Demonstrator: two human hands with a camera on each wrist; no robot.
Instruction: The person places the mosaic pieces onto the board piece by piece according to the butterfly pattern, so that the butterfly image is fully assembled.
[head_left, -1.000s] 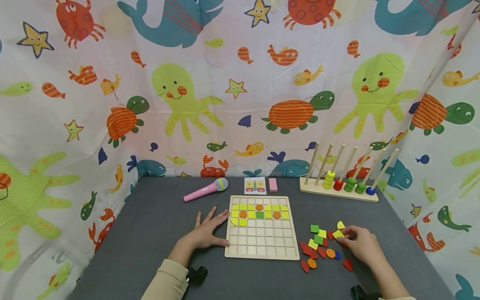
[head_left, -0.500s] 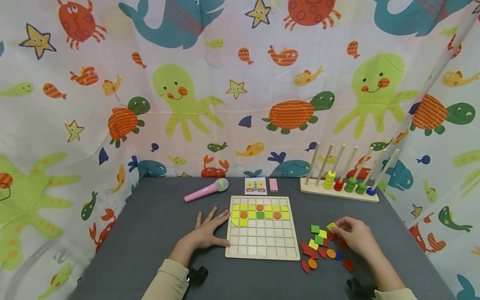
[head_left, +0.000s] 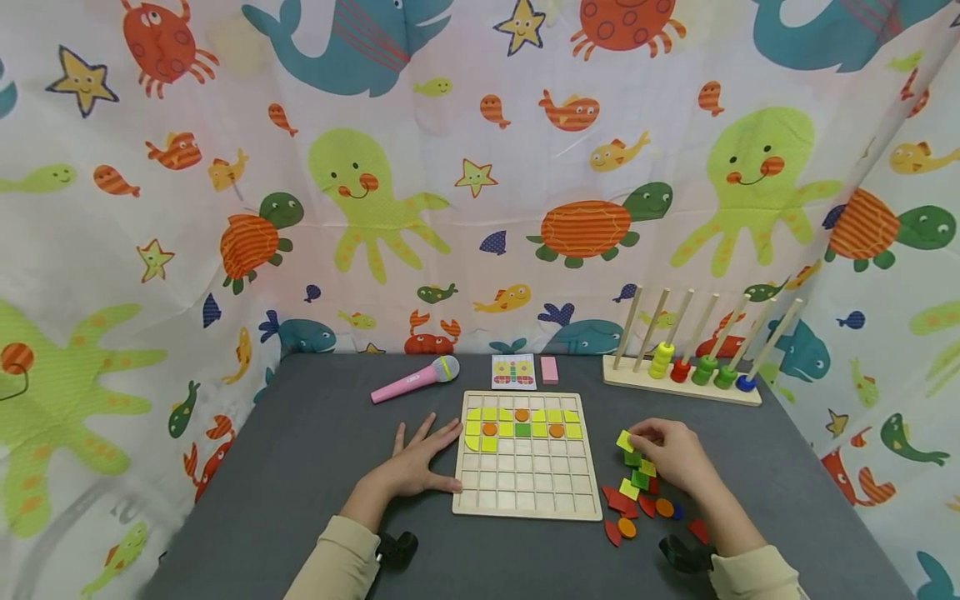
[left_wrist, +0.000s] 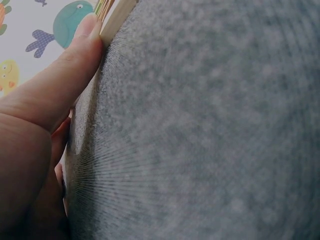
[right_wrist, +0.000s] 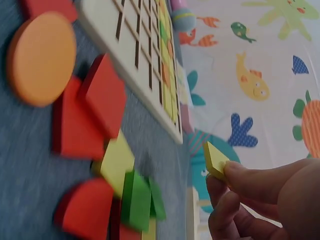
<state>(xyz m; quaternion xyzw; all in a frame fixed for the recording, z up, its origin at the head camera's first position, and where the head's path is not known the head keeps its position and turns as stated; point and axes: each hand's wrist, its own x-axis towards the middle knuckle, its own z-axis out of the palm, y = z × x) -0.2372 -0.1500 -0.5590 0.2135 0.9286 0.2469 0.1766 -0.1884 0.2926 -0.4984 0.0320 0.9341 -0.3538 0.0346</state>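
My right hand (head_left: 671, 452) pinches a yellow square tile (right_wrist: 214, 159) between thumb and fingertips, raised above the loose pieces to the right of the board. The wooden grid board (head_left: 525, 502) lies flat on the grey table; yellow, orange and green tiles fill cells in its upper rows. Spread out and fairly straight, the fingers of my left hand (head_left: 411, 467) touch the board's left edge. In the left wrist view the thumb (left_wrist: 75, 65) presses against that edge. Below my right hand is a loose pile with green tiles (right_wrist: 137, 200), red pieces (right_wrist: 102, 95) and orange discs (right_wrist: 42, 59).
Behind the board lie a pink toy microphone (head_left: 415, 380), a pattern card (head_left: 513, 372) and a small pink block (head_left: 549, 370). A wooden peg rack (head_left: 681, 382) with coloured rings stands at the back right. A curtain with sea animals (head_left: 465, 242) hangs behind the table (head_left: 322, 450).
My right hand has moved left with the yellow tile, from the far side of the pile toward the board. My left hand has stayed at the board's edge.
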